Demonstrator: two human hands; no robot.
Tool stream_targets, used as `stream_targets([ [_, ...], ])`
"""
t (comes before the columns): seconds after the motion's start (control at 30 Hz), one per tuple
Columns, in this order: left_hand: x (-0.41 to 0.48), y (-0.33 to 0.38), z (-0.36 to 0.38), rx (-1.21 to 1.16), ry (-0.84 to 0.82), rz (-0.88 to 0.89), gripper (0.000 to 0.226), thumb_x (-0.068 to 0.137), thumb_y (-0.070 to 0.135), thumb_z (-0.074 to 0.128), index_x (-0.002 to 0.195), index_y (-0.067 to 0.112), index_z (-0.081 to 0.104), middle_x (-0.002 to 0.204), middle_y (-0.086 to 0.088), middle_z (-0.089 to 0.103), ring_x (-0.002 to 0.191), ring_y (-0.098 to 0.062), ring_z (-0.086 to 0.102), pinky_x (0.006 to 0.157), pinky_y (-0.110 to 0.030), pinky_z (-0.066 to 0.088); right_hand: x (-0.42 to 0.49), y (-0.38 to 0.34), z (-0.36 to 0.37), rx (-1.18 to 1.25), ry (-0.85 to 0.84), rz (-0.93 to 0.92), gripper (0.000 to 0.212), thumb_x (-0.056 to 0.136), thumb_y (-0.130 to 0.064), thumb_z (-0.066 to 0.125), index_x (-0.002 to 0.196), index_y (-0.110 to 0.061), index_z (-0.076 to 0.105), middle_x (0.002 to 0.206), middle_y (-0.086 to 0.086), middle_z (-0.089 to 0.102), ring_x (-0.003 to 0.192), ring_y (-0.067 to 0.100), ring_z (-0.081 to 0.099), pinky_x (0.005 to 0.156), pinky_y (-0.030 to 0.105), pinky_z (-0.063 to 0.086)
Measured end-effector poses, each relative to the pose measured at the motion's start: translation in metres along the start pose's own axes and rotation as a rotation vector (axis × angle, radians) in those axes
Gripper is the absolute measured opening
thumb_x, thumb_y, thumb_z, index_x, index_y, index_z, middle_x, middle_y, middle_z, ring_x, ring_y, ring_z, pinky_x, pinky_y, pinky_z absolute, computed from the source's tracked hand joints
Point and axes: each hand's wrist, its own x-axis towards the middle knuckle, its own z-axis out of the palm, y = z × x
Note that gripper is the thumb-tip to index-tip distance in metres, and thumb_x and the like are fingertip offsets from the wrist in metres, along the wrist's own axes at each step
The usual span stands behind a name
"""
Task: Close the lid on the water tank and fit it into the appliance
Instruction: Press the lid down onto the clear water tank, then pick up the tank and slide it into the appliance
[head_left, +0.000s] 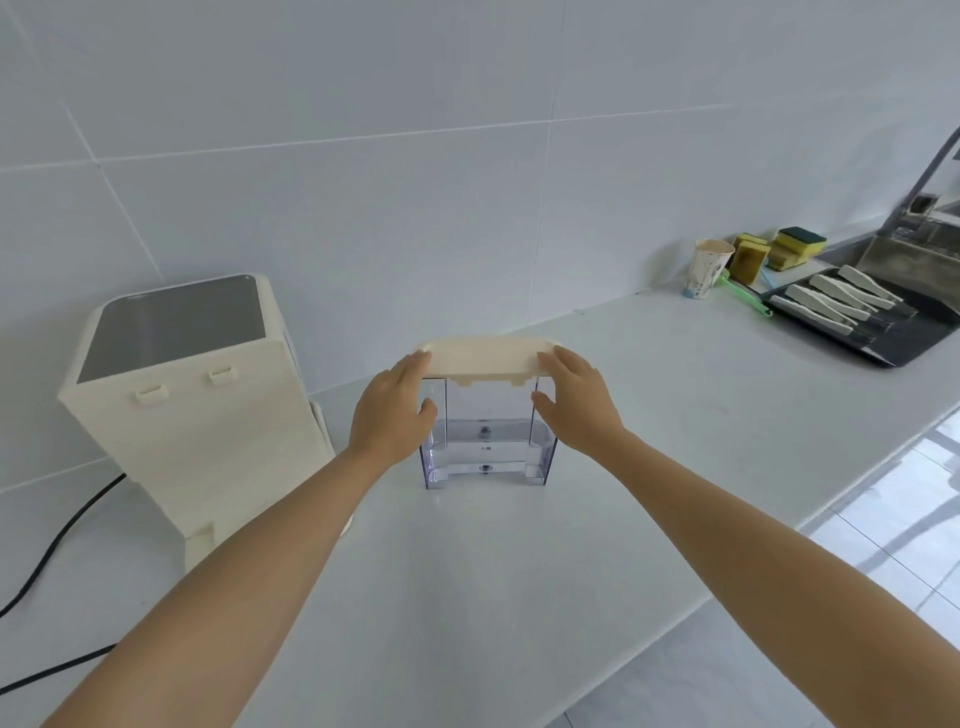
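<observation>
A clear plastic water tank (487, 447) stands upright on the white counter, a little water in its bottom. A cream lid (485, 355) lies flat across its top. My left hand (392, 413) grips the tank's left side, fingers on the lid's left end and thumb on the front wall. My right hand (576, 402) holds the right side the same way. The cream appliance (208, 415) with a grey top panel stands to the left, its back face with two clips turned toward me.
A black power cord (57, 540) runs off the appliance to the left. At the back right are a paper cup (709, 267), sponges (779, 249), a black tray (862, 317) with white-handled utensils and a steel sink (914, 249). The counter edge (779, 551) drops off on the right.
</observation>
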Motion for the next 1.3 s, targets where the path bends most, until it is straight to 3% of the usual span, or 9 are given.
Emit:
stream_targets([
  [0.13, -0.006, -0.004, 0.002, 0.109, -0.045, 0.105, 0.059, 0.082, 0.008, 0.047, 0.138, 0.007, 0.028, 0.151, -0.012, 0.026, 0.135, -0.027, 0.030, 0.110, -0.036, 0.024, -0.006, 0.005, 0.008, -0.176, -0.084, -0.005, 0.053, 0.089, -0.013, 0.040, 0.138, -0.014, 0.021, 0.154, 0.003, 0.013, 0.143, 0.019, 0.005, 0.115, 0.046, 0.006],
  [0.33, -0.013, 0.002, 0.008, 0.123, -0.022, 0.056, 0.065, 0.080, 0.004, 0.047, 0.139, 0.003, 0.020, 0.153, -0.012, 0.018, 0.127, -0.035, 0.036, 0.104, -0.039, 0.030, -0.009, 0.005, 0.016, -0.281, -0.072, 0.018, 0.065, 0.089, -0.009, 0.034, 0.143, -0.011, 0.000, 0.157, 0.007, -0.003, 0.144, 0.022, -0.004, 0.116, 0.043, 0.001],
  [0.53, -0.013, 0.007, 0.015, 0.138, -0.077, -0.060, 0.074, 0.085, 0.017, 0.046, 0.142, 0.009, -0.001, 0.156, -0.008, -0.003, 0.143, -0.024, 0.006, 0.115, -0.042, 0.010, -0.005, 0.010, 0.011, -0.179, -0.098, 0.000, 0.067, 0.090, -0.032, 0.042, 0.143, -0.014, 0.006, 0.156, 0.006, 0.003, 0.144, 0.022, 0.001, 0.115, 0.045, 0.004],
  [0.63, -0.016, 0.015, 0.017, -0.012, -0.021, -0.236, 0.080, 0.084, 0.019, 0.049, 0.141, 0.012, -0.007, 0.156, -0.007, -0.008, 0.143, -0.021, 0.000, 0.115, -0.046, 0.005, 0.005, 0.011, 0.002, 0.145, -0.108, 0.143, 0.070, 0.090, -0.043, 0.040, 0.144, -0.017, 0.004, 0.156, 0.008, 0.005, 0.144, 0.023, 0.004, 0.116, 0.045, 0.008],
  [0.83, -0.030, 0.034, 0.027, -0.567, -0.033, -0.645, 0.085, 0.083, 0.018, 0.050, 0.141, 0.015, -0.012, 0.155, -0.006, -0.015, 0.143, -0.024, 0.005, 0.114, -0.045, 0.018, 0.028, 0.022, -0.009, 0.753, -0.217, 0.354, 0.068, 0.090, -0.051, 0.033, 0.145, -0.018, 0.008, 0.156, 0.001, 0.010, 0.142, 0.020, 0.012, 0.113, 0.038, 0.013],
  [0.97, -0.028, 0.047, 0.030, -0.897, -0.101, -0.741, 0.090, 0.081, 0.022, 0.055, 0.141, 0.021, -0.013, 0.156, -0.004, -0.003, 0.141, -0.024, 0.014, 0.114, -0.045, 0.020, 0.038, 0.031, -0.006, 0.823, -0.223, 0.392, 0.060, 0.091, -0.049, 0.035, 0.140, -0.015, 0.028, 0.151, 0.001, 0.025, 0.135, 0.021, 0.026, 0.111, 0.041, 0.022],
  [1.1, -0.013, 0.050, 0.026, -0.962, -0.109, -0.794, 0.092, 0.080, 0.020, 0.056, 0.140, 0.026, -0.014, 0.156, 0.001, -0.004, 0.140, -0.024, 0.014, 0.108, -0.045, 0.020, 0.043, 0.032, -0.006, 0.825, -0.255, 0.336, 0.024, 0.092, -0.038, 0.039, 0.112, -0.025, 0.046, 0.127, 0.003, 0.046, 0.113, 0.021, 0.042, 0.092, 0.034, 0.031],
  [1.2, -0.007, 0.048, 0.026, -0.981, -0.107, -0.805, 0.094, 0.078, 0.019, 0.057, 0.140, 0.026, -0.014, 0.156, 0.002, -0.003, 0.140, -0.023, 0.014, 0.109, -0.043, 0.018, 0.048, 0.034, -0.007, 0.782, -0.287, 0.376, 0.032, 0.091, -0.034, 0.043, 0.117, -0.016, 0.048, 0.121, 0.010, 0.050, 0.120, 0.030, 0.044, 0.097, 0.041, 0.036],
  [1.3, -0.004, 0.045, 0.028, -1.032, -0.103, -0.820, 0.096, 0.077, 0.026, 0.059, 0.140, 0.029, -0.013, 0.156, 0.005, -0.004, 0.140, -0.021, 0.013, 0.109, -0.045, 0.016, 0.049, 0.035, -0.009, 0.780, -0.316, 0.412, 0.036, 0.088, -0.033, 0.050, 0.118, -0.012, 0.049, 0.115, 0.008, 0.049, 0.109, 0.025, 0.047, 0.089, 0.038, 0.038],
])
